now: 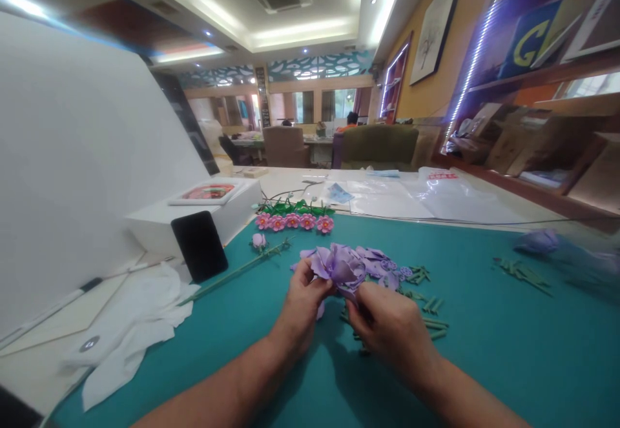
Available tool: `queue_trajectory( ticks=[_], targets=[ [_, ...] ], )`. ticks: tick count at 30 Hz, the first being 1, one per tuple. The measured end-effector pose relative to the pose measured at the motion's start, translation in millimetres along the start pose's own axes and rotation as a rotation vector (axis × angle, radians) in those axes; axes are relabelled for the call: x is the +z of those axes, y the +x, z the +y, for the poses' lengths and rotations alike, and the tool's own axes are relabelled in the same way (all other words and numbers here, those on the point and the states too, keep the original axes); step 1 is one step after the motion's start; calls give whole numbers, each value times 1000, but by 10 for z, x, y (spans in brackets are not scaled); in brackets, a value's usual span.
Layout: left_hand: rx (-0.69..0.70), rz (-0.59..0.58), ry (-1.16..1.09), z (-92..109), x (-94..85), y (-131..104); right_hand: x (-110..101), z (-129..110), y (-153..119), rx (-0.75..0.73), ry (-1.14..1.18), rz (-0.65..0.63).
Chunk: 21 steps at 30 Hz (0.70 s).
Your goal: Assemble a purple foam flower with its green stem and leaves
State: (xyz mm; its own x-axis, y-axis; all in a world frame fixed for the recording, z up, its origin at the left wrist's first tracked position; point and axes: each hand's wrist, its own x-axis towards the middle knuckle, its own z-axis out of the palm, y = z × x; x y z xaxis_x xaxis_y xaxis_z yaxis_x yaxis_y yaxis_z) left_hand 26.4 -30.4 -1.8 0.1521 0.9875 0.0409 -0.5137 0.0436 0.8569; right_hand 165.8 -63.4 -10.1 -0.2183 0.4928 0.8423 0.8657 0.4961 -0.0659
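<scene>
A purple toy flower (339,265) with several broad petals is held up between both hands over the green mat. My left hand (306,292) pinches its left and lower petals, thumb in front. At the flower's lower right, my right hand (385,315) grips with thumb and fingers closed; exactly which petal or part it holds is hidden. Behind the flower lie loose purple petals (375,261) and small purple ring pieces (405,272). Short green stem pieces (431,305) are scattered beside and partly under my right hand.
Pink flowers (292,221) line the mat's back. Left of centre lies a long-stemmed pale rose (258,241) near a propped black phone (199,245). White tissue (140,325) is at left. Bagged green pieces (523,272) lie at right, with clear plastic bags (411,195) behind.
</scene>
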Motion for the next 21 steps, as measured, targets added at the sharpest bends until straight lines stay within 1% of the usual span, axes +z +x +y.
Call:
queue_trajectory(
  ticks=[7,15,21],
  targets=[
    [24,8,3,8,25,-12,-40,62,12,-89,-37,-52],
    [5,6,2,9,48,-20,-27,5,20,-16,-13,-13],
    [-18,-18,-46,64,25,0,-38,75,12,-80,36,-68]
  ],
)
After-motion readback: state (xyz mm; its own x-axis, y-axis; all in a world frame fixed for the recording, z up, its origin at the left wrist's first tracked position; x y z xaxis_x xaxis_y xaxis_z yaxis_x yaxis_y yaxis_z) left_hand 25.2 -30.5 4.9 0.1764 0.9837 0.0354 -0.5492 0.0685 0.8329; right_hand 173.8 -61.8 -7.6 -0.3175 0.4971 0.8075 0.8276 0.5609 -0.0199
